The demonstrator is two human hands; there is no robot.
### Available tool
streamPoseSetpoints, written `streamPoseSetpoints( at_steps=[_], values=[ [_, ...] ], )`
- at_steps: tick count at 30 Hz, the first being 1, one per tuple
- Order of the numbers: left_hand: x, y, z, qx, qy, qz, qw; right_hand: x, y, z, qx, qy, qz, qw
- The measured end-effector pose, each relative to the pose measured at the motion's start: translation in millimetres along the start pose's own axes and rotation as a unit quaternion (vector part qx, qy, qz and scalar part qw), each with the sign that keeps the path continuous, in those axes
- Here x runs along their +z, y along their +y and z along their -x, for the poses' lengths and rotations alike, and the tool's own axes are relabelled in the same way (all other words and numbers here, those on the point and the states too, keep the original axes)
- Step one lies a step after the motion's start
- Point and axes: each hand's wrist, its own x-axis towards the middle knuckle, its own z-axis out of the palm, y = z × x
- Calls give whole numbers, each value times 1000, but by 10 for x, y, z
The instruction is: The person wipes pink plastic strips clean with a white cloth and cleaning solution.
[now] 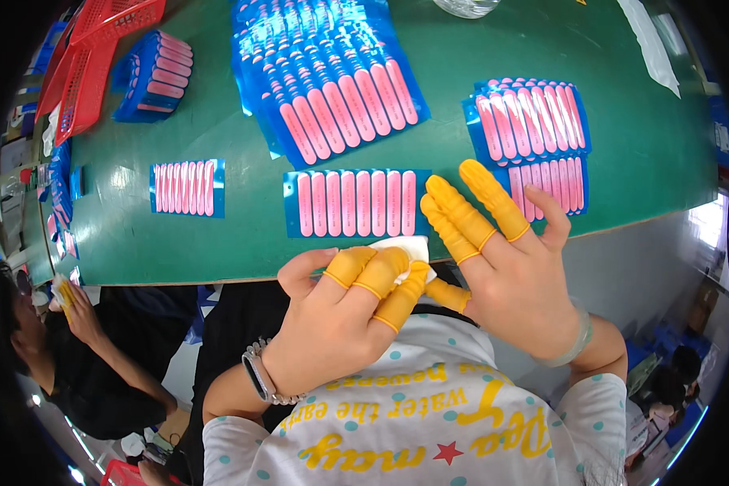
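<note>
Yellow finger cots cover several fingers of both hands. My left hand (344, 304) is closed on a white cloth (405, 247), bunched at the table's near edge. With its fingers stretched out, my right hand (514, 279) lies by the right end of a blue sheet (292, 219); its fingertips reach that end, though I cannot tell how firmly they touch. A row of pink round-ended strips (356, 202) sits on this sheet, just beyond the cloth. The right thumb points toward the cloth, close to the left fingertips.
More blue sheets with pink strips lie about the green table (251, 235): a large stack (340, 105) beyond, a pile (530, 121) at right, a small sheet (188, 188) at left. Red baskets (89, 81) stand far left. Another person (97, 348) sits at left.
</note>
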Motion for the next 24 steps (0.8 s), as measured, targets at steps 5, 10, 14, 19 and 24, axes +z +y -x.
streamPoseSetpoints(
  at_steps=[5,10,14,19,24],
  values=[
    [-107,-98,172,-53,19,35,998,-102,35,-57,16,-37,-36,999],
    [-208,-332,420,-185,142,50,971,-105,132,-100,6,-63,-65,996],
    [-187,-480,586,-228,226,63,945,-102,94,-91,10,-23,-51,998],
    [-168,-559,602,-246,246,45,936,10,61,-44,-60,8,-54,997],
    [-221,-537,484,-198,172,27,964,-116,139,140,-104,-9,-106,989]
  ],
)
